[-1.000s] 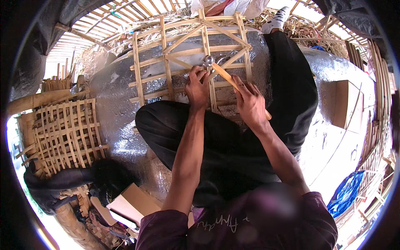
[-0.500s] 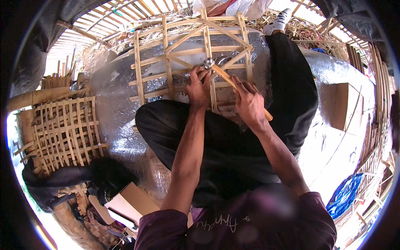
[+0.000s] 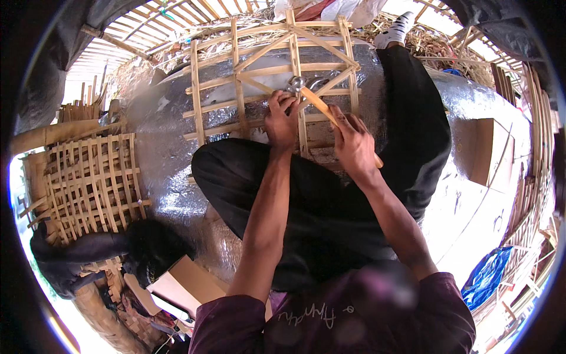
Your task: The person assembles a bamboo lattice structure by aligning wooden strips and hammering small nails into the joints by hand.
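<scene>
A lattice of pale bamboo strips (image 3: pixel 239 100) lies in front of me, with crosswise, lengthwise and slanting pieces. My right hand (image 3: pixel 354 139) is closed round the wooden handle of a hammer (image 3: pixel 317 103). The hammer's shiny metal head is over the middle upright strip, just beyond my left fingertips. My left hand (image 3: pixel 281 122) has its fingers pinched together at that strip, where a slanting piece meets it. Whatever sits between those fingertips is too small or hidden to tell. My bent leg in black trousers (image 3: pixel 236 168) rests against the near edge of the lattice.
Silvery foil sheeting (image 3: pixel 168 124) covers the ground beneath. At left stands a woven bamboo panel (image 3: pixel 94 183). An open cardboard box (image 3: pixel 191 283) is at lower left, another cardboard box (image 3: pixel 483 150) at right. A blue plastic sheet (image 3: pixel 488 277) lies lower right; straw (image 3: pixel 454 68) lies beyond.
The hammer head has risen slightly off the strip near my left fingertips, its handle tilting a little. My left hand stays almost in place.
</scene>
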`<state>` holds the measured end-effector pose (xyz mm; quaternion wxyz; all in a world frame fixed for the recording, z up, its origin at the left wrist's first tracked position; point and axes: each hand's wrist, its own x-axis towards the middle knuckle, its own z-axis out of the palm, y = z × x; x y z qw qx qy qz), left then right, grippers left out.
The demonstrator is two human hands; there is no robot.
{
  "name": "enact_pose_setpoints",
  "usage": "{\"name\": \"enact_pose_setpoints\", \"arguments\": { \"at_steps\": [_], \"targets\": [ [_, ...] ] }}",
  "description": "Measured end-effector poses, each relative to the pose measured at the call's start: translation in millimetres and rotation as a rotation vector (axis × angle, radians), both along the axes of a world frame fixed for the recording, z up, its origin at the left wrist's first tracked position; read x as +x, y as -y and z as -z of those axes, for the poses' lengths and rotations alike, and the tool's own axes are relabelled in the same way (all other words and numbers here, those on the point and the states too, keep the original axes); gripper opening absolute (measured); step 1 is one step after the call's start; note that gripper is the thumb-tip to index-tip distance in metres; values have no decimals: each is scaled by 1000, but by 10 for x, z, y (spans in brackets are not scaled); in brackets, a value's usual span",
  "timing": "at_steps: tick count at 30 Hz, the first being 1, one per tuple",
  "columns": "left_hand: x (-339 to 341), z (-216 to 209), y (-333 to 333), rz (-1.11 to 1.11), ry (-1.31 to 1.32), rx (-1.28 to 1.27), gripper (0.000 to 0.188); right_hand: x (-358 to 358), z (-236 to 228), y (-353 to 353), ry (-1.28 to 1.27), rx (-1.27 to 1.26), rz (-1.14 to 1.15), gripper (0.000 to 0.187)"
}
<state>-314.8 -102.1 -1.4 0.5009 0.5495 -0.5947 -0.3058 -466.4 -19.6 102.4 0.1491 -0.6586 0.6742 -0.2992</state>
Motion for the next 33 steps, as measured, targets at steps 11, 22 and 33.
{"name": "enact_pose_setpoints", "arguments": {
  "at_steps": [11, 22, 33],
  "targets": [
    [14, 16, -3, 0, -14, 50, 52, -22, 77, 14, -19, -32, -37, 45],
    [45, 81, 22, 0, 44, 16, 50, -43, 102, -32, -39, -20, -20, 45],
    [47, -45, -17, -1, 69, -15, 50, -18, 80, -22, 17, -15, -25, 43]
  ]
}}
